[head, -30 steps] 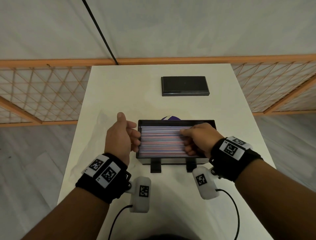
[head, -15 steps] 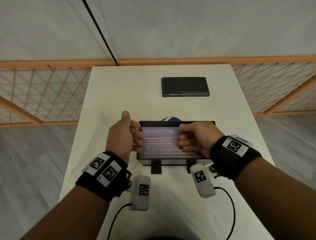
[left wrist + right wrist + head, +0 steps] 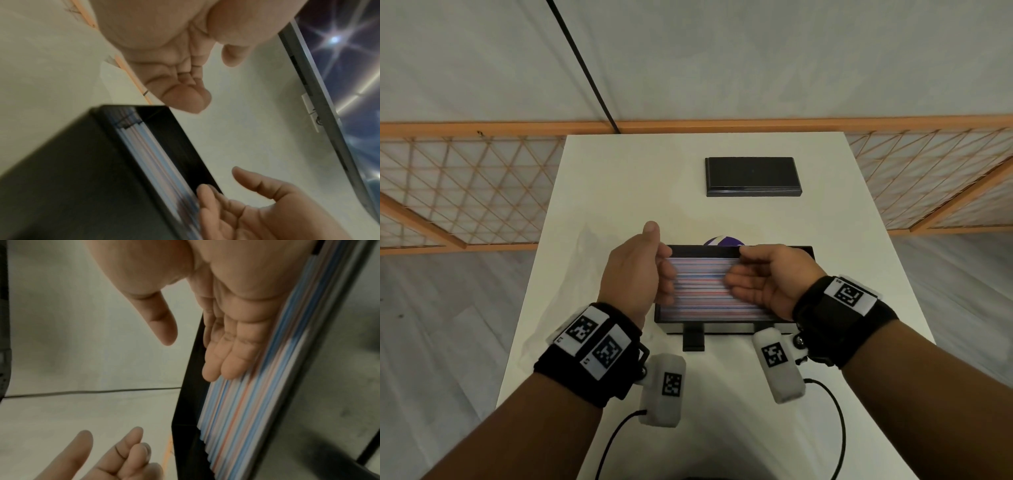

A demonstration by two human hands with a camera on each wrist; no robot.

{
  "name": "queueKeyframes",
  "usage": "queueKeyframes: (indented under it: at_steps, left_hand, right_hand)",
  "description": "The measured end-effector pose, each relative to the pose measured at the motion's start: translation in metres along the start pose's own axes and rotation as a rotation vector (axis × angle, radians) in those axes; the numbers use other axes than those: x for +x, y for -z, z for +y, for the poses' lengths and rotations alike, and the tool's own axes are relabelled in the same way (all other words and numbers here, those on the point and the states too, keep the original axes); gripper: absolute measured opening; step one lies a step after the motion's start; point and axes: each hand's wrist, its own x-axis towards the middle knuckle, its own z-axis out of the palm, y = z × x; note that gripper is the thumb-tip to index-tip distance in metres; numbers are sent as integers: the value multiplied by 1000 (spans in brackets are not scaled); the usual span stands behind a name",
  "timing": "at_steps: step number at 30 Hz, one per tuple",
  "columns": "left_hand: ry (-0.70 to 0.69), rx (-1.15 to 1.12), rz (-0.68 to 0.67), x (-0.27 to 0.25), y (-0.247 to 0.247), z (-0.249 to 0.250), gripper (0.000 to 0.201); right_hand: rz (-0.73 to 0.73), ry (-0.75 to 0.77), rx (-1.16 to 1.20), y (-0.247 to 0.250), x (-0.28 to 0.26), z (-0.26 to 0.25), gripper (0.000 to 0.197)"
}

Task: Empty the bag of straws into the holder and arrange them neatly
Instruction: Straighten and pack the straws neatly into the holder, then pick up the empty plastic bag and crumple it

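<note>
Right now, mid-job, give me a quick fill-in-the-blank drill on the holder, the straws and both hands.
1. The straws lie inside the black ____ on the white table.
2. The black lid lies on the table, ____ the holder from the person.
3. The right hand lays straight fingers on the ____.
4. The left hand grips ____.

Missing words: holder; beyond; straws; nothing

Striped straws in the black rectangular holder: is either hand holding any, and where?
Nothing is held. Both the left hand and right hand are open over the striped straws in the black rectangular holder; contact can't be confirmed.
</note>
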Motion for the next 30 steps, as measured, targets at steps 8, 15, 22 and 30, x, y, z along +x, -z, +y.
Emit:
queueKeyframes:
  at_steps: [8, 15, 22, 30]
  left_hand:
    - [284, -174, -195, -6, -31, 4, 53]
    - [403, -211, -272, -3, -47, -5, 58]
    - [530, -135, -206, 11, -53, -9, 55]
    - [89, 49, -31, 7, -15, 14, 36]
  right_hand:
    - [-6, -32, 165, -1, 3, 8, 20]
    - [-36, -37, 96, 7, 0, 4, 14]
    - [-12, -80, -55, 9, -1, 5, 14]
    - [-33, 55, -16, 18, -23, -23, 19]
